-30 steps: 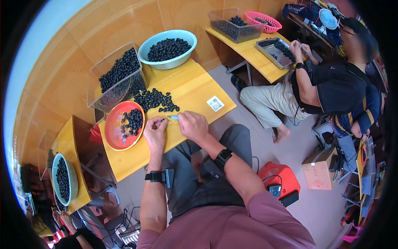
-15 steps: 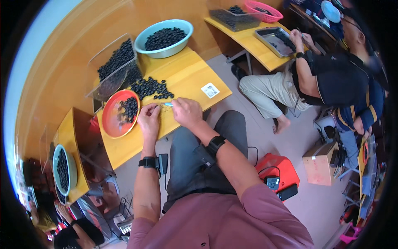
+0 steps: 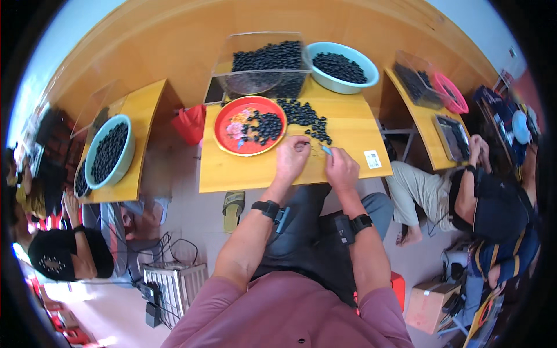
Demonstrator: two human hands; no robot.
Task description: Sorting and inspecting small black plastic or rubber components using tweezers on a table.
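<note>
My left hand (image 3: 293, 156) is closed over the table's near part, its thumb and fingertips pinching a small black rounded piece that they mostly cover. My right hand (image 3: 342, 168), just beside it, grips a small tool with a light-blue handle (image 3: 326, 150); the tool's tip is too small to make out. A loose pile of black rounded pieces (image 3: 301, 116) lies beyond my hands on the yellow wooden table (image 3: 243, 174). Left of the pile, a red tray with a flower print (image 3: 226, 140) holds more of them. Small scraps lie between my hands.
At the table's back stand a clear bin (image 3: 261, 37) and a pale-blue basin (image 3: 371, 78), both with black pieces. A dark phone-like slab (image 3: 214, 91) lies beside the bin. People work at side tables (image 3: 148, 116) left and right. A slipper (image 3: 233, 211) lies on the floor.
The view has swung left, so the table now sits upright in the middle and the left-hand worker shows more. My hands stay close together, still holding the black piece and the tool.
</note>
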